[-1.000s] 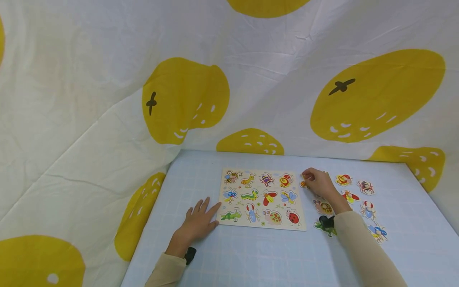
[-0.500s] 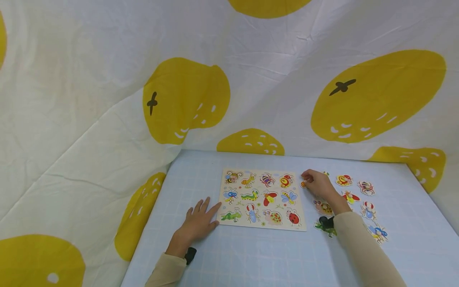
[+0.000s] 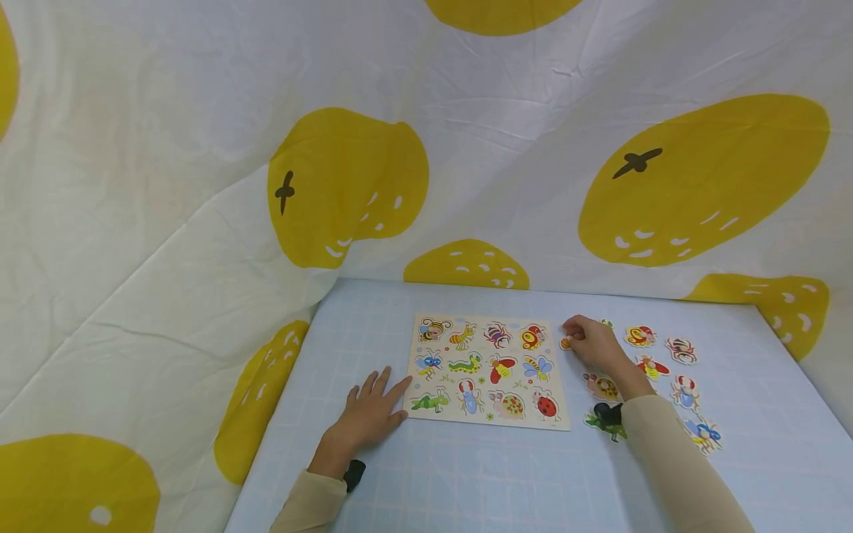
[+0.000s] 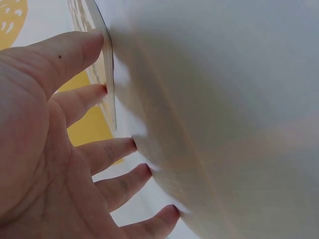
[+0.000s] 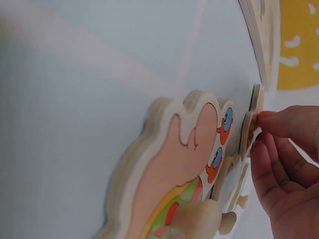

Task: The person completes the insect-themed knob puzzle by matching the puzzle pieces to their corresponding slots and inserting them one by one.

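With left hand loosely spread, carefully steady the puzzle board at its left edge; with right hand, pinching the striped orange piece just beside the board's right edge, better lift level, not scraping.

White fabric backdrop behind surface, also draped along its left side, with diagonal crease. Yellow fruit print left of centre, larger oval fruit print to right; each with dark cross-shaped stem mark and white dabs. Top fruit print cut off by frame. Half-oval fruit print at surface's far edge; others at far right corner, left side, lower left. Surface pale blue, faint grid lines.
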### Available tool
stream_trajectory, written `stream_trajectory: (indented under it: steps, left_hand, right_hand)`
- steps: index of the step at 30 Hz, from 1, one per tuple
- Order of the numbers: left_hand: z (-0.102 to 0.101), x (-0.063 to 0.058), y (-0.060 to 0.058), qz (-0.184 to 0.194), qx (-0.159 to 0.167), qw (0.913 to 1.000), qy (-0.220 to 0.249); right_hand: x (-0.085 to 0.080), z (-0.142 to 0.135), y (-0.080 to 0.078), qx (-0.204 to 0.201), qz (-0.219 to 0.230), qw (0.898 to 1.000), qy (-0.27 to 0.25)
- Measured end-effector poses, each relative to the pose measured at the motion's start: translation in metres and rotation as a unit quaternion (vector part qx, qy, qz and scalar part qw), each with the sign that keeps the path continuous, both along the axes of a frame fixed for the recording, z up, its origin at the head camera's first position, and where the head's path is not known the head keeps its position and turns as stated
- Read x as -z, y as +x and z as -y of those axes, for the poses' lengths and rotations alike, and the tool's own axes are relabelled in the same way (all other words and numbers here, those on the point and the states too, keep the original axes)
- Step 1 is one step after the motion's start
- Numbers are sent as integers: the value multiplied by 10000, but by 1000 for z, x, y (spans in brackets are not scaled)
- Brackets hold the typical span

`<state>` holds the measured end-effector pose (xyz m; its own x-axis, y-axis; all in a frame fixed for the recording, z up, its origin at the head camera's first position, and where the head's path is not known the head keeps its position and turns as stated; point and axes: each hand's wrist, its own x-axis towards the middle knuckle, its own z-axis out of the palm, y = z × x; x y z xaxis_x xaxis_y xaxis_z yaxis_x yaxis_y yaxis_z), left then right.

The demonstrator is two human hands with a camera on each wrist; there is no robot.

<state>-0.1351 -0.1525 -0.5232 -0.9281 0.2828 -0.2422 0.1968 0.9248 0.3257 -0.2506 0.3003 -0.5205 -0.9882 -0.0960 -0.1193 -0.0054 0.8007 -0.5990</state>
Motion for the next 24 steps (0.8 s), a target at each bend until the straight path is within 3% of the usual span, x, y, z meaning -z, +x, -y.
stream_trajectory:
  steps: [9, 18, 24]
  left_hand:
    - [1, -1, -1, 53, 20, 10000, -14]
    - [0, -1, 0, 46, 14, 10000, 31]
    - [1, 0, 0, 55, 25, 10000, 6]
  right_hand:
    - [-3, -3, 0, -40, -159, 9999, -21]
    - [-5, 5, 1, 57, 10, 9999, -112]
    - [-7, 14, 3, -81, -282, 9995, -86]
